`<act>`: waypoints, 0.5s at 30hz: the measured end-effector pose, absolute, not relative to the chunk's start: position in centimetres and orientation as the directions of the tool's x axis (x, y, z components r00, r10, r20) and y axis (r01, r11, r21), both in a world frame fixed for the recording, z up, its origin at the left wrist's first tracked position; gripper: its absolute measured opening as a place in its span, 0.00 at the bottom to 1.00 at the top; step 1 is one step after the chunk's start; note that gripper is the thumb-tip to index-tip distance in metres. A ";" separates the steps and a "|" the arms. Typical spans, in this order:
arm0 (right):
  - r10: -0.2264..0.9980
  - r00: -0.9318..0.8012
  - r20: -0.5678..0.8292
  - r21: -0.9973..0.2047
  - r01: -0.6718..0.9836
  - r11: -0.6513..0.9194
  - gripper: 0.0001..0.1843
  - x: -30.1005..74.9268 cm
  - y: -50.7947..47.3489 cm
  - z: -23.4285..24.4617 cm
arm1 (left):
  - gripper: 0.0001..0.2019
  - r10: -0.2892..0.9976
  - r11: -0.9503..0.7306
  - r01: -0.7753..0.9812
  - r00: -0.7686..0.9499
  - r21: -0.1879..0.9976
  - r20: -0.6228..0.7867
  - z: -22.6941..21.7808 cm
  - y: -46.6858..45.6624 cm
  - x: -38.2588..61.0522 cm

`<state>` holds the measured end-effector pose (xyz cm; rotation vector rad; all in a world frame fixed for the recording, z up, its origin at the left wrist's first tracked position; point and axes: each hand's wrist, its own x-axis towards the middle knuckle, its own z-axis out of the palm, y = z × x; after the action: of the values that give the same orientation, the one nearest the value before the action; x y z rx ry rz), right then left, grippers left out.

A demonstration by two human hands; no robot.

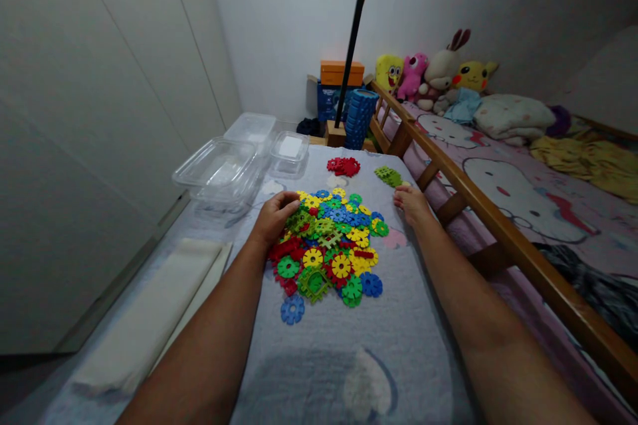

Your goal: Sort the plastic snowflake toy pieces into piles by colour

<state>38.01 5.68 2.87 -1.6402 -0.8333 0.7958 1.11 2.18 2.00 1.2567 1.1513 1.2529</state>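
Observation:
A heap of plastic snowflake-shaped building discs (337,215) in blue, yellow, green and red lies on the cloth-covered table. My left hand (275,218) rests against the heap's left edge, its fingers reaching over the discs with no piece visibly gripped. To the right of the heap, my right hand (411,204) has its fingers bent together beside a small group of light green square pieces (388,176). A pale yellowish bit shows at its fingertips, too small to name. Behind the heap sits a separate group of red pieces (343,167). One blue disc (292,310) lies apart at the front.
Clear plastic containers (219,169) stand at the back left. A folded cream cloth (149,312) lies along the left side. A wooden bed rail (463,202) borders the table's right side. Behind the table are a black pole (355,33) and a blue foam roller (359,118).

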 end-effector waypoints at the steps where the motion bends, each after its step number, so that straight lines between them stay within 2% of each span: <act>1: 0.869 0.491 -0.064 -0.971 0.172 -0.168 0.12 37.6 4.9 2.8 | 0.22 0.997 -0.072 -0.014 0.018 0.997 0.072 1.9 2.2 1.1; 5: 0.950 0.311 -0.005 -0.928 0.353 -0.120 0.16 35.4 1.5 2.7 | 0.22 0.997 -0.071 -0.021 0.017 0.997 0.072 1.6 2.4 1.0; 8: 0.990 0.139 0.001 -0.889 0.453 -0.063 0.15 33.9 -1.0 3.2 | 0.22 0.997 -0.072 -0.031 0.022 0.997 0.073 1.6 2.4 1.0; 12: 0.987 -0.141 0.076 -0.736 0.660 0.151 0.07 32.6 -3.8 4.4 | 0.22 0.996 -0.082 -0.021 0.028 0.996 0.083 1.5 2.4 1.0; 15: 0.938 -0.343 0.050 -0.626 0.721 0.297 0.06 32.1 -5.4 5.2 | 0.22 0.996 -0.088 -0.007 0.027 0.996 0.088 1.5 2.5 1.0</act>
<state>32.15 -5.41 5.22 -1.4839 -2.1622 0.7197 0.95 2.45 1.49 1.2823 1.1421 1.2557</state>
